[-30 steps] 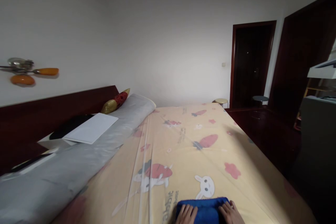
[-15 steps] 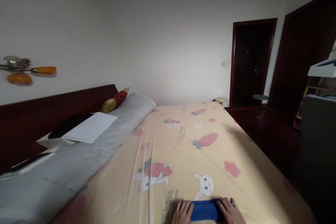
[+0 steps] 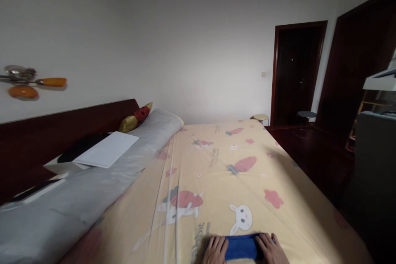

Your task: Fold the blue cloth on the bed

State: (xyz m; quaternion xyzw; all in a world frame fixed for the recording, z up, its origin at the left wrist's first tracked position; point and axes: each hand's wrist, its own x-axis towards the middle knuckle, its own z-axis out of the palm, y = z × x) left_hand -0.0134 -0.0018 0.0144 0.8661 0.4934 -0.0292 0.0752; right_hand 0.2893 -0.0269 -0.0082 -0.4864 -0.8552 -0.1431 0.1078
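Note:
A blue folded cloth (image 3: 241, 247) lies on the bed at the bottom of the view, below a printed white rabbit. Its near edge shows a lighter strip. My left hand (image 3: 215, 250) curls its fingers over the cloth's left end. Over the right end, my right hand (image 3: 271, 248) does the same, with its thumb partly in sight. Both hands touch the cloth, and the ends beneath the fingers are hidden. The yellow bed sheet (image 3: 216, 198) under it carries carrots, rabbits and pink flowers, with long creases left of the cloth.
On the left, a grey bedspread (image 3: 145, 140) lies bunched along the dark headboard (image 3: 77, 119), with a white board (image 3: 107, 149) and a red-gold cushion (image 3: 136, 119) on it. Stools (image 3: 260, 117) stand past the bed's far right corner. A dark cabinet (image 3: 375, 173) is at right.

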